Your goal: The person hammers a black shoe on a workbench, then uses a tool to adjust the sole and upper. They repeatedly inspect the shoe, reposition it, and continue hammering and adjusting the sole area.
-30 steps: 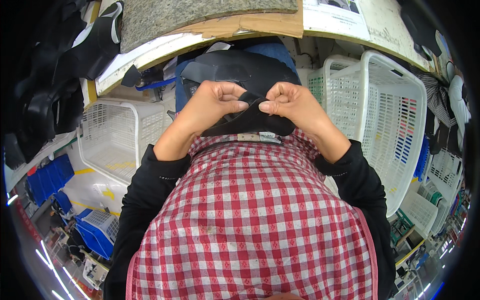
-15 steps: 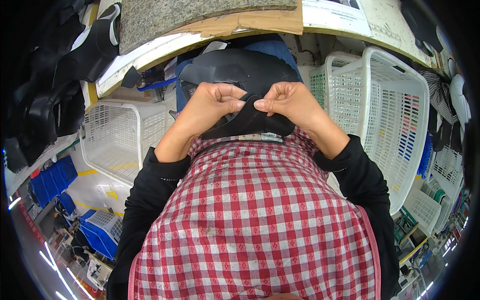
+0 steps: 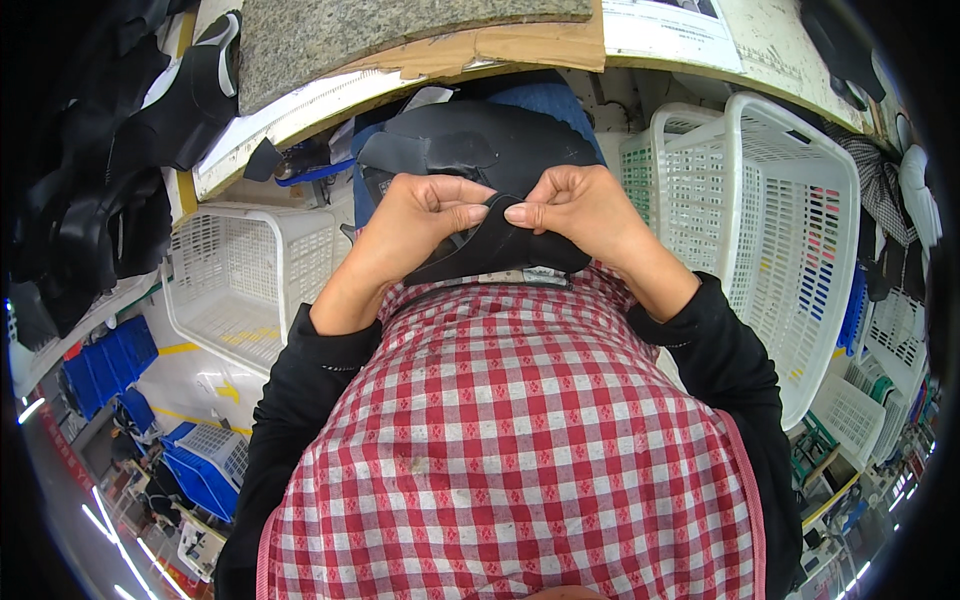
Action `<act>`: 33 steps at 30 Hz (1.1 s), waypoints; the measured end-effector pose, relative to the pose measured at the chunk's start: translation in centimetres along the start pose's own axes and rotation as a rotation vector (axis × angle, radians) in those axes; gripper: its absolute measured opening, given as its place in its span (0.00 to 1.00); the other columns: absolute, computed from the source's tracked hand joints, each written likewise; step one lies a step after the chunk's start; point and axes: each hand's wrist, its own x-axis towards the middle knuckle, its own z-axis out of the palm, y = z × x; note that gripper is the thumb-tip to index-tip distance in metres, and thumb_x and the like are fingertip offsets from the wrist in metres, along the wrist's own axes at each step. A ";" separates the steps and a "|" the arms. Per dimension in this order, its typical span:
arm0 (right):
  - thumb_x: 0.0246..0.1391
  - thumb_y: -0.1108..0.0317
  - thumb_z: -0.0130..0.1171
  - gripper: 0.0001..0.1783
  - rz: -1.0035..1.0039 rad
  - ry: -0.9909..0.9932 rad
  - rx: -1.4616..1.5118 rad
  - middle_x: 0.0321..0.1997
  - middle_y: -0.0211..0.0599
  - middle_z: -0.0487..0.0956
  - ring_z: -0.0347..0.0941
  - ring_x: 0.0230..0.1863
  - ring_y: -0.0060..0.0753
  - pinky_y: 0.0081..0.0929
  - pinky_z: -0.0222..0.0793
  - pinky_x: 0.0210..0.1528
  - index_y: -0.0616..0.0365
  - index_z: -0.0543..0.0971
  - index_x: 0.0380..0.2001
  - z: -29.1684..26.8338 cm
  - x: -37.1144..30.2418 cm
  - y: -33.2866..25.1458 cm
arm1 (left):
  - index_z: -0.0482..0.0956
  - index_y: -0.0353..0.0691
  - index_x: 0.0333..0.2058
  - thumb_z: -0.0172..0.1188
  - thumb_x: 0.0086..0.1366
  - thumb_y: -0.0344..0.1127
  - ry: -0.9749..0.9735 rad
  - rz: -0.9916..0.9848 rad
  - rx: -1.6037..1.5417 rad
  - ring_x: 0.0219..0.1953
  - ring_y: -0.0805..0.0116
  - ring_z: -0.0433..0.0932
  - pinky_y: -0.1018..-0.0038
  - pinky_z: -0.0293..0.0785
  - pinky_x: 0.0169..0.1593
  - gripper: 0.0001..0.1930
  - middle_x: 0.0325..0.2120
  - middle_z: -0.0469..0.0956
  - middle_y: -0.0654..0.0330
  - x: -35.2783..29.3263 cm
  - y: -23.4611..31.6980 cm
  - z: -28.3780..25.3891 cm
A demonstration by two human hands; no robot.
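A black shoe upper piece [image 3: 530,247] lies across my lap, its curved edge raised between my two hands. My left hand [image 3: 418,222] pinches this edge between thumb and fingers. Close beside it, my right hand [image 3: 585,208] pinches the same edge, thumb on top. The fingertips are a short distance apart, with the edge bent upward between them. Beyond the hands, more black material [image 3: 500,130] covers my knees; whether it joins the held piece I cannot tell.
Ahead is a worktable [image 3: 770,45] bearing a grey stone slab [image 3: 400,40] and brown cardboard [image 3: 490,48]. Black shoe uppers [image 3: 185,115] are heaped at the left. White plastic baskets stand left [image 3: 222,270] and right [image 3: 742,200] of me. Blue crates [image 3: 108,365] sit farther left.
Both hands keep their pinch on the shoe upper's edge and have barely moved. The head view has shifted very slightly.
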 end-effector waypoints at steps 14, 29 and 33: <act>0.53 0.67 0.75 0.12 0.139 -0.311 0.173 0.38 0.39 0.87 0.84 0.38 0.25 0.21 0.77 0.40 0.62 0.84 0.37 -2.7 0.6 -0.1 | 0.85 0.32 0.35 0.70 0.62 0.22 0.040 -0.004 -0.020 0.29 0.87 0.76 0.87 0.71 0.34 0.04 0.29 0.82 0.69 0.3 -0.4 0.2; 0.51 0.66 0.77 0.18 -0.497 -0.052 -0.279 0.24 0.34 0.78 0.77 0.26 0.22 0.25 0.70 0.29 0.59 0.75 0.27 2.9 0.2 -5.5 | 0.82 0.32 0.36 0.73 0.59 0.31 -0.040 0.334 0.564 0.27 0.74 0.79 0.76 0.76 0.34 0.11 0.25 0.82 0.59 -4.0 11.9 -3.9; 0.56 0.74 0.73 0.16 -0.274 0.060 0.274 0.26 0.21 0.77 0.72 0.31 0.11 0.17 0.68 0.33 0.55 0.72 0.27 -0.5 -3.1 -2.7 | 0.76 0.34 0.52 0.76 0.59 0.35 0.009 0.158 0.535 0.45 0.71 0.82 0.72 0.78 0.51 0.25 0.41 0.83 0.59 -3.7 10.9 -2.7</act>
